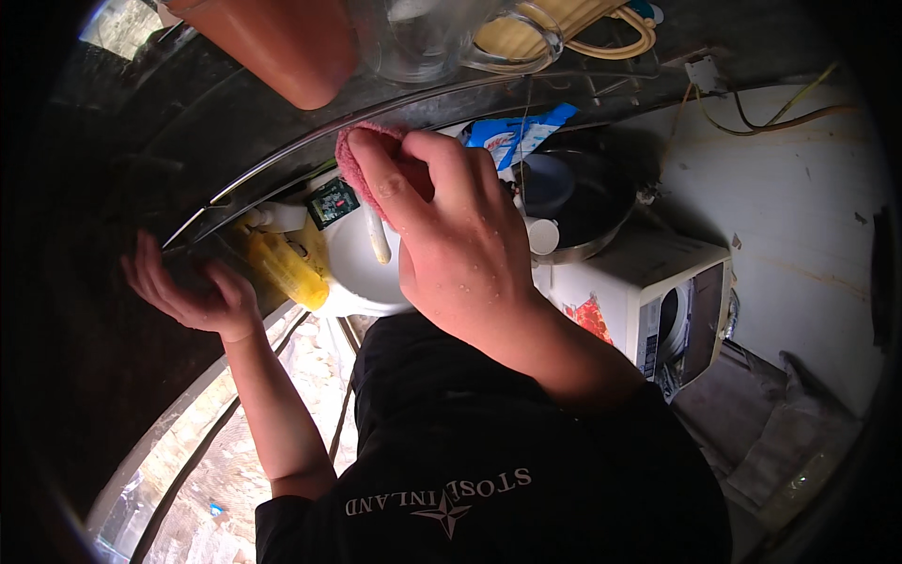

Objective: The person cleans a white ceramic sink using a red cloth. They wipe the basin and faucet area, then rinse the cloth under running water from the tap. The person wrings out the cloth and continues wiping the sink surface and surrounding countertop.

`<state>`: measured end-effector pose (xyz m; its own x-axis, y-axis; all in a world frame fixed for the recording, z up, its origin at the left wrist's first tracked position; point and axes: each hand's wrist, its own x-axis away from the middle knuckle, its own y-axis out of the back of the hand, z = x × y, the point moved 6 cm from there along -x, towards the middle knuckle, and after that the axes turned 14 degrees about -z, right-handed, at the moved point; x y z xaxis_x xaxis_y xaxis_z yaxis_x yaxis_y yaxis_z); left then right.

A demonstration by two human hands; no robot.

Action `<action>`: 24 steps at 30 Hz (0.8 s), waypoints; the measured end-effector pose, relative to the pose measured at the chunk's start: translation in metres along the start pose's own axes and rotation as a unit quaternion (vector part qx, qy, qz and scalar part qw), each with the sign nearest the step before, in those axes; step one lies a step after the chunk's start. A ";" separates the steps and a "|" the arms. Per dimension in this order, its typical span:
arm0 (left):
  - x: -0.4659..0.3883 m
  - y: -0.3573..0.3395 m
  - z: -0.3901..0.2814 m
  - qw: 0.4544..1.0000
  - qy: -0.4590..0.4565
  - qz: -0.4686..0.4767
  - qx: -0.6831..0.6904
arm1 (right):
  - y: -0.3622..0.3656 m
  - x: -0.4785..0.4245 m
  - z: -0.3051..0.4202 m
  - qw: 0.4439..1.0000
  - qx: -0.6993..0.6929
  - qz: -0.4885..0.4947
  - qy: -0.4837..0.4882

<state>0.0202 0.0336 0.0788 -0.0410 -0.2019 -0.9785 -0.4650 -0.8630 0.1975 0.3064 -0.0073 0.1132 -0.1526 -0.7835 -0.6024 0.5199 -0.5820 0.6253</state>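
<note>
My right hand [458, 218] is raised at the centre, its fingers closed around a pink cloth [359, 162]. The cloth is close to the metal edge of a dark shelf [282, 151]; whether it touches is unclear. At the left, my left hand [194, 289] is empty beside the end of that edge, fingers spread and slightly curled. Beneath the right hand lie a white basin [366, 264] and the rounded end of a pale stick-like object [379, 243]. A yellow bottle [285, 271] and a dark green packet [332, 203] are left of the basin.
A brown pot [282, 46], a clear glass container [412, 42] and a beige looped object [613, 32] are above. To the right are a blue packet [518, 134], a dark pan [599, 190] and a white boxy appliance [620, 275]. Cables [782, 127] hang along the wall.
</note>
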 end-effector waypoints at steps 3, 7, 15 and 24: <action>0.001 0.003 0.001 1.000 0.002 0.001 -0.008 | 0.016 -0.005 -0.023 0.998 0.056 0.010 -0.007; 0.001 0.002 0.000 1.000 0.009 -0.006 0.004 | 0.018 -0.006 -0.020 0.993 0.104 -0.057 0.015; -0.003 0.002 -0.001 1.000 -0.006 -0.006 0.001 | 0.040 0.009 -0.065 0.998 0.049 -0.013 -0.037; -0.002 -0.003 0.001 0.999 -0.027 -0.012 0.011 | 0.118 -0.011 -0.177 0.972 0.218 -0.044 -0.078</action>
<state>0.0207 0.0373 0.0800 -0.0783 -0.1558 -0.9847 -0.4851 -0.8569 0.1741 0.5187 -0.0288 0.1059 -0.3230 -0.7300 -0.6023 0.0996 -0.6591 0.7454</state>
